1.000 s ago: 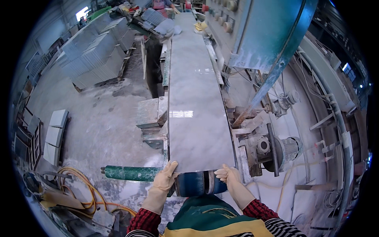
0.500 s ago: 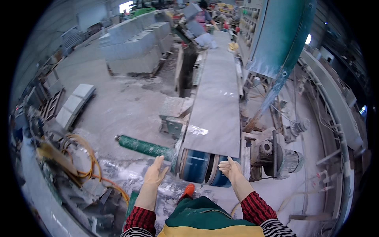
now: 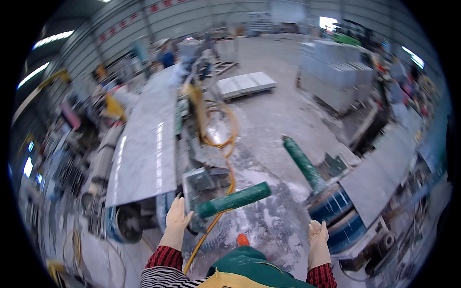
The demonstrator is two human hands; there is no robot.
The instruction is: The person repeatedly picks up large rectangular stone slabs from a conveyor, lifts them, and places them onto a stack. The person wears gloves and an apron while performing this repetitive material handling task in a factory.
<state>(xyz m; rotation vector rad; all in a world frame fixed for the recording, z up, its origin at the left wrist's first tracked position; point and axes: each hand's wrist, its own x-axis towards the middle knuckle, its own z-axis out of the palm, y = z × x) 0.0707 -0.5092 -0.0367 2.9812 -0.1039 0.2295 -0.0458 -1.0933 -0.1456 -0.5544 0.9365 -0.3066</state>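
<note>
My left hand [image 3: 177,217], in a pale glove, is held out with nothing in it, fingers stretched forward. It is near the front edge of a long polished grey-white stone slab [image 3: 144,144] lying on a conveyor. Beside it a green roller [image 3: 235,199] sticks out to the right. My right hand [image 3: 318,235], gloved the same way, is raised with its fingers extended and holds nothing. Close to it are the blue conveyor drums [image 3: 349,231] of a second line, which carries another grey-white slab [image 3: 379,173]. A second green roller [image 3: 305,165] angles out from that line.
An orange-yellow hose [image 3: 211,235] runs over the wet floor between the two lines. White slabs lie on a low stack [image 3: 246,85]. Farther back stands a tall block of stacked slabs [image 3: 331,72]. People are at work at the far ends of both lines.
My view has swung left, so the first slab line now sits at the right and another slab line has come in at the left. Both hands stay raised and empty.
</note>
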